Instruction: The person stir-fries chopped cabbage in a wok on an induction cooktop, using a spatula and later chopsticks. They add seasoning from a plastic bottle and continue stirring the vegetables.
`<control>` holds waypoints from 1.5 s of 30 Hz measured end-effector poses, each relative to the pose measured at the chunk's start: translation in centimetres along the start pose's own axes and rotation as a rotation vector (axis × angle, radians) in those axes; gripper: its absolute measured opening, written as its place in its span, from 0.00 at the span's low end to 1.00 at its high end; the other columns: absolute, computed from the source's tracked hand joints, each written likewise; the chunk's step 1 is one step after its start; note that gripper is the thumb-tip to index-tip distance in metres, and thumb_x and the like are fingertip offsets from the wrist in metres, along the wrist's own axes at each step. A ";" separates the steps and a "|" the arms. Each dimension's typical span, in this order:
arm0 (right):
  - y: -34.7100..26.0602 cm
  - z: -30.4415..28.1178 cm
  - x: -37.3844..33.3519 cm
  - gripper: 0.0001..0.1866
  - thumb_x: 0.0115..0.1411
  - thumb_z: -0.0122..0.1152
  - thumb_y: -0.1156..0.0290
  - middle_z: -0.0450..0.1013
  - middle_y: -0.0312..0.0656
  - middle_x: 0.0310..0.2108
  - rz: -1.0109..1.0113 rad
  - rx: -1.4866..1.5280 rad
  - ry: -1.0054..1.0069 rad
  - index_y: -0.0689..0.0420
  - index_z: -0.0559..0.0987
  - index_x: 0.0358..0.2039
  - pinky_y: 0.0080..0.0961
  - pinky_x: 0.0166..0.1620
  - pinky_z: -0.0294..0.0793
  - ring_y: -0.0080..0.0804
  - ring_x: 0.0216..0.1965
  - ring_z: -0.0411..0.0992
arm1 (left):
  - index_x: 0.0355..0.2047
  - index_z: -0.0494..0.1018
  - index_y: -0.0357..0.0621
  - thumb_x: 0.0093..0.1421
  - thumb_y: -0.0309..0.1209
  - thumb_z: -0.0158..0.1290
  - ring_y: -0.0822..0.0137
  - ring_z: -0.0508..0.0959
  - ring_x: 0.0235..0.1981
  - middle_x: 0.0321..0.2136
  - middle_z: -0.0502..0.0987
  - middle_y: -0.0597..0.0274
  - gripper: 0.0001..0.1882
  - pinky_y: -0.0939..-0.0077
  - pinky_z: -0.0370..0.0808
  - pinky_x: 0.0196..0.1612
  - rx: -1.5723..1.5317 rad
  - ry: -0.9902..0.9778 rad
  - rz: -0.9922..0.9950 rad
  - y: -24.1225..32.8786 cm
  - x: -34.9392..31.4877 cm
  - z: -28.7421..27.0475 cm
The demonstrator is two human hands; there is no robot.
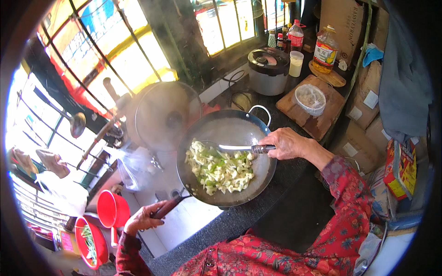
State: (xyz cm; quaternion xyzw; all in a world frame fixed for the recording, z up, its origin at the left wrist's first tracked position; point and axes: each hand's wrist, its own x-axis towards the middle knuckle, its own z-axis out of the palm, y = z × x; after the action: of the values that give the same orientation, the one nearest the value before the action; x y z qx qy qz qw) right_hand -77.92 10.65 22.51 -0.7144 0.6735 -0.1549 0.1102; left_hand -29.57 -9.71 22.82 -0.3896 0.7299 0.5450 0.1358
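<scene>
A wok [260, 184] is tilted over the counter beside the sink, with pale cauliflower pieces and green bits [221, 170] heaped in its left part. My left hand [143, 218] is closed around the wok's dark long handle [168, 207]. In my right hand [289, 143] is the dark grip of a metal spatula [235, 147]. Its shaft reaches left across the wok, and its far end is partly hidden in the food. A loop handle [261, 110] sticks out at the wok's far side.
A glass lid [166, 115] leans behind the wok amid steam. A rice cooker [268, 73], oil bottle [325, 50] and board [294, 106] with a covered bowl [310, 98] stand far right. Red basins [113, 208] and a sink [159, 237] are left. Cartons line the right.
</scene>
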 end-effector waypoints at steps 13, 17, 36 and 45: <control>-13.2 -4.0 -10.6 0.22 0.46 0.61 0.80 0.68 0.40 0.30 0.017 -0.453 0.062 0.51 0.79 0.45 0.33 0.32 0.74 0.38 0.31 0.72 | 0.68 0.50 0.49 0.55 0.27 0.62 0.73 0.77 0.24 0.34 0.77 0.60 0.44 0.79 0.76 0.26 -0.105 -0.214 0.137 -1.4 -0.7 0.4; -16.5 -5.7 -12.7 0.23 0.45 0.61 0.81 0.67 0.41 0.29 0.128 -0.458 0.063 0.50 0.79 0.44 0.35 0.31 0.73 0.40 0.30 0.71 | 0.67 0.50 0.46 0.57 0.31 0.61 0.70 0.79 0.26 0.39 0.77 0.56 0.42 0.78 0.77 0.26 -0.483 -0.300 0.105 -3.2 -1.2 2.2; -21.4 -4.1 -9.3 0.22 0.49 0.58 0.78 0.70 0.48 0.30 0.481 -0.512 -0.086 0.50 0.77 0.47 0.44 0.36 0.76 0.51 0.31 0.74 | 0.68 0.45 0.52 0.63 0.31 0.52 0.69 0.73 0.17 0.36 0.75 0.52 0.37 0.78 0.71 0.15 -1.202 -0.513 0.148 -5.9 -1.6 12.1; -27.4 -0.4 -7.3 0.23 0.51 0.57 0.74 0.73 0.52 0.30 0.366 -0.279 -0.202 0.60 0.74 0.50 0.42 0.38 0.77 0.50 0.32 0.75 | 0.66 0.49 0.49 0.63 0.31 0.52 0.70 0.74 0.18 0.35 0.76 0.54 0.35 0.78 0.73 0.16 -1.269 -0.501 0.142 -6.0 -1.3 13.3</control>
State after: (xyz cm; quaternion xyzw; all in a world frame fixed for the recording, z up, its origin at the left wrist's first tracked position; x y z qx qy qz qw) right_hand -52.93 19.83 32.40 -0.6006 0.7921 0.0344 0.1032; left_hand -27.40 2.23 14.58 -0.2072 0.2397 0.9484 0.0102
